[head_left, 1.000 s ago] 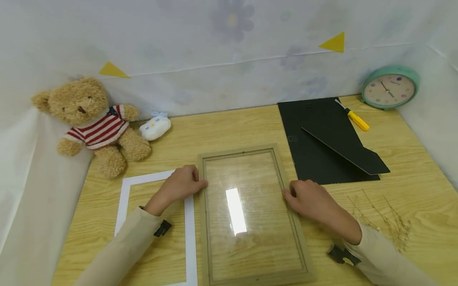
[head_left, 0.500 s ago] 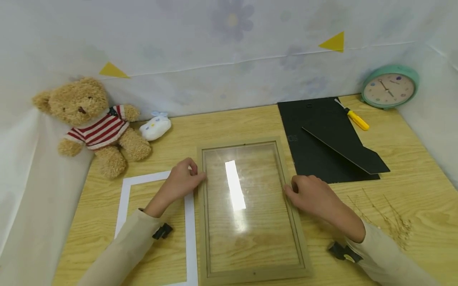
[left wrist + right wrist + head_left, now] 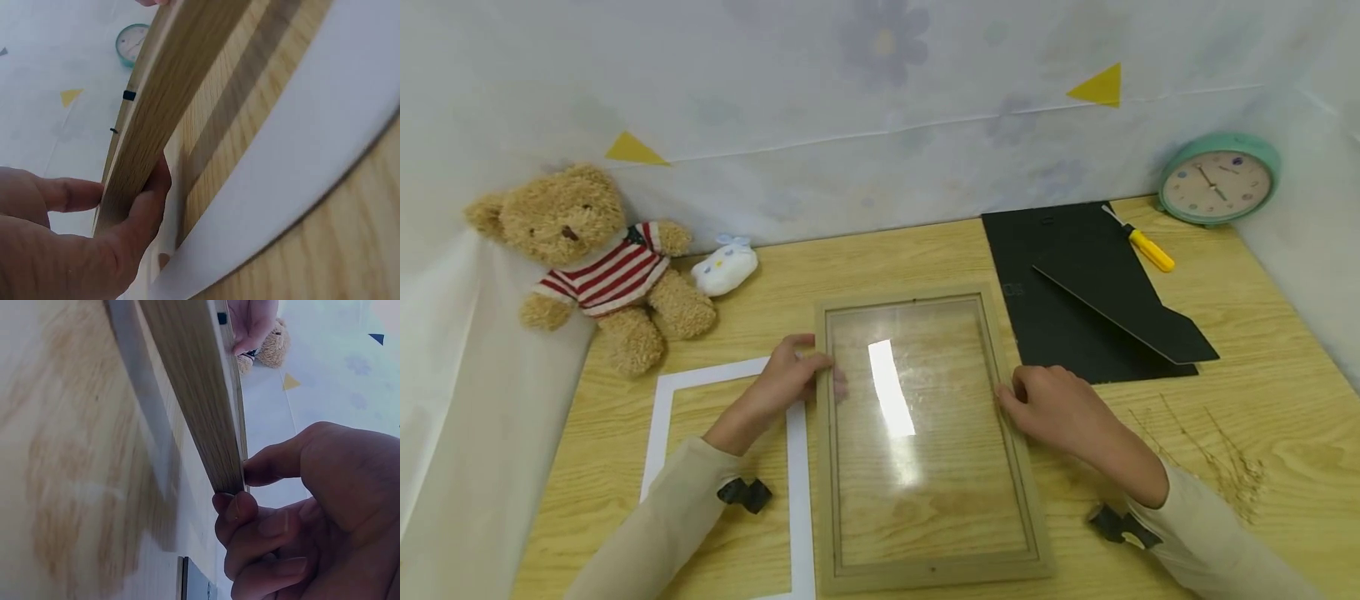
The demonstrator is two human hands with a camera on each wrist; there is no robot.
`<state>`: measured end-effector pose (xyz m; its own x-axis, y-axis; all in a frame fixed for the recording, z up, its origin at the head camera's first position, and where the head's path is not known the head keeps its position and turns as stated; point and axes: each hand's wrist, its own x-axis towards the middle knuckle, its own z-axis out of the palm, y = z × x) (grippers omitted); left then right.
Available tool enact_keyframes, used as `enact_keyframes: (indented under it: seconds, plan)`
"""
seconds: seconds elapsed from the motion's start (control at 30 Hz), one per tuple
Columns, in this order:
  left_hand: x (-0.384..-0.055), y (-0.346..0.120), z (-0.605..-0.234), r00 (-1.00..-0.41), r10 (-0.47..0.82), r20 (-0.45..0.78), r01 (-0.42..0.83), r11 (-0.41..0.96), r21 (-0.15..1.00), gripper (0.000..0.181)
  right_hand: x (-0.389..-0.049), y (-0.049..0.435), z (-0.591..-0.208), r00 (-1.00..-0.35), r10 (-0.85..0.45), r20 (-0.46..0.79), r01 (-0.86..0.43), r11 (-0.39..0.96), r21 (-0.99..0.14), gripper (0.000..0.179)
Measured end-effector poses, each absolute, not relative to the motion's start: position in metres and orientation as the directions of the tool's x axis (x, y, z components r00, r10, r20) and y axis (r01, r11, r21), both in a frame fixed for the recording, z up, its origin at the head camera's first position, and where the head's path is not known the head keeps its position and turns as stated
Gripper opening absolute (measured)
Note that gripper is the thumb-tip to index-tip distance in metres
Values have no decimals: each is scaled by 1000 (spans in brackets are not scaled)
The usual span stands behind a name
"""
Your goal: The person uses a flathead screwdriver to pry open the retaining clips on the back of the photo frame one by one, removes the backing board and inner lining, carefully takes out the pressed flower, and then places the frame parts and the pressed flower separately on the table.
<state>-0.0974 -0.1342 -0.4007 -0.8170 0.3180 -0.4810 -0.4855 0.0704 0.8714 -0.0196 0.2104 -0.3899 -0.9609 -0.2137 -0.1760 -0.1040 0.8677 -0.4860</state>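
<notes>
A wooden picture frame (image 3: 826,467) with a clear pane (image 3: 940,492) lies between my hands in the head view. My left hand (image 3: 778,383) holds its left side, thumb on top and fingers beneath; fingertips show through the pane. On the right side, my right hand (image 3: 1060,408) pinches the rim between thumb and fingers. Both wrist views show the frame's side rail (image 3: 159,81) raised above the table, its shadow below. Under my left arm lies a white rectangular border (image 3: 801,500), like a picture mat.
A black backing board (image 3: 1022,308) with a raised stand flap lies at back right, beside a yellow screwdriver (image 3: 1150,250) and a green clock (image 3: 1217,183). Dried sprigs (image 3: 1232,467) are near my right forearm. A teddy bear (image 3: 602,267) and small white plush (image 3: 726,267) sit back left.
The picture frame has risen and shifted slightly toward the back, with both hands on it. My left fingers have slid under its left side and now show through the pane.
</notes>
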Motion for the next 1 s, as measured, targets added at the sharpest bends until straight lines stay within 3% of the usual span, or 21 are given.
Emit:
enact_keyframes:
  seconds: [0.13, 0.33, 0.67, 0.87, 1.0]
  plan:
    - [-97, -133, -403, -798, 341, -497, -511, 53, 858, 62, -20, 211, -389, -961, -213, -179, -102, 868, -486, 40]
    - [-97, -136, -407, -762, 460, -455, -543, -71, 837, 17, -19, 213, -389, -958, -206, -198, -88, 871, -484, 38]
    - [-94, -140, -410, -668, 596, -445, -653, -184, 734, 23, -17, 216, -395, -955, -202, -215, -75, 871, -486, 40]
    - [-90, -138, -408, -677, 565, -472, -669, -205, 714, 24, -16, 216, -398, -957, -207, -205, -84, 869, -487, 40]
    - [-84, -137, -406, -714, 500, -489, -635, -169, 754, 36, -14, 215, -399, -957, -212, -198, -94, 871, -482, 41]
